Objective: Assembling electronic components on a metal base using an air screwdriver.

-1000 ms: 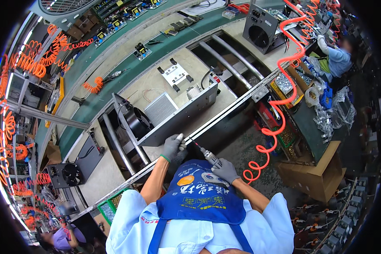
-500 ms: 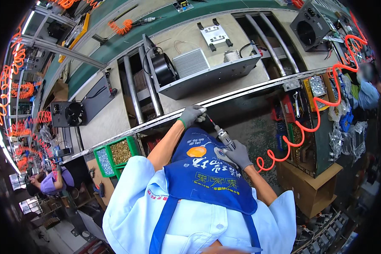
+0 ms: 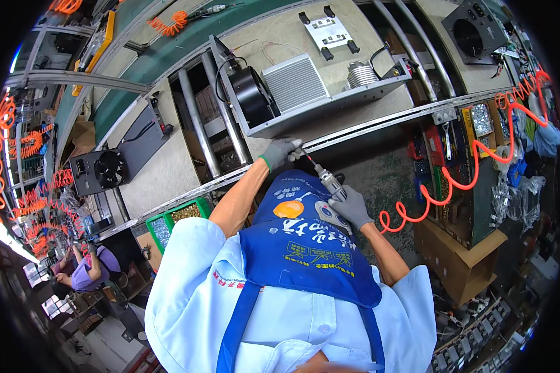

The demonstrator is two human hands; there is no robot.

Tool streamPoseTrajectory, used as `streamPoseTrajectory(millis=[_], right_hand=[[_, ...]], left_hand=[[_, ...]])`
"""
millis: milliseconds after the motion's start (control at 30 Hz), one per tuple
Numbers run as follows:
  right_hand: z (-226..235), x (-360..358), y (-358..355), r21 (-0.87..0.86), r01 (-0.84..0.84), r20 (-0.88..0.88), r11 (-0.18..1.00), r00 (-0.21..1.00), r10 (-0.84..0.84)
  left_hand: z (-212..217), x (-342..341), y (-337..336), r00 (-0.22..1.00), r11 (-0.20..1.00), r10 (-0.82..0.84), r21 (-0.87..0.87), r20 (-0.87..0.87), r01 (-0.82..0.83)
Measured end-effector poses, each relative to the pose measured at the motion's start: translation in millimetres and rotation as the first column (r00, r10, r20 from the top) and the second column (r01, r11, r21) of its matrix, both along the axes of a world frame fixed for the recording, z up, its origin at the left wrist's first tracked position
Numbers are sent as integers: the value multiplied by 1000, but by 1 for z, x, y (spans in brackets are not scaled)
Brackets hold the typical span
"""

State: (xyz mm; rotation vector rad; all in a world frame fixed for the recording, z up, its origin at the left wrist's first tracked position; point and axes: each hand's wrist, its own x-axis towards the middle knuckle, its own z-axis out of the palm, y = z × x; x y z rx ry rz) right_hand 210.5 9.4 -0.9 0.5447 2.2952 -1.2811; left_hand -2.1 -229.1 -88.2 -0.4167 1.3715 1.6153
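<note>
Your right hand [image 3: 353, 207] is wrapped fully around the body of the pneumatic screwdriver [image 3: 327, 179], fingers closed on it. Your left hand [image 3: 282, 151] is closed in a pinch at the bit tip, just under the front edge of the grey metal chassis [image 3: 320, 112]; whether a screw sits between those fingers cannot be told from this view. The screwdriver lies between your two hands, in front of the apron [image 3: 308, 242]. Its long axis runs diagonally: the bit end points up and away from you, toward your left fingers and the chassis lip, and the rear end points back toward your right palm, where the orange coiled air hose [image 3: 445, 189] leaves it. Be aware of these risks. If the tool is triggered while your left fingers [image 3: 292, 149] remain at the tip, the glove fabric could catch on the rotating bit. If the axis is not square to the chassis face, the bit may slip off and mark the metal or strike your left hand. The hose hangs to the right of your right fingers, near the cardboard box [image 3: 457, 261]; a snag there could pull the tool off line. The chassis rests on the conveyor rail [image 3: 379, 127] and could shift under side load.
</note>
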Motion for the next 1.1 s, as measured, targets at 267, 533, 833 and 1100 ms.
streamPoseTrajectory(millis=[267, 533, 833, 1100], right_hand=[[-12, -8, -19, 3, 44, 62, 999, 997, -44], [-39, -31, -55, 32, 180, 65, 983, 981, -182], [-58, -26, -69, 15, 229, 50, 973, 972, -230], [-84, -20, -88, -18, 304, 76, 953, 950, -301]], left_hand=[[6, -7, -4, 908, 888, -420, -204, 5, 412], [159, -51, 8, 216, 582, -722, -409, -657, 703], [123, -173, 76, -204, 53, -973, -963, -110, 264], [77, -191, 85, -365, -78, -930, -957, -31, 280]])
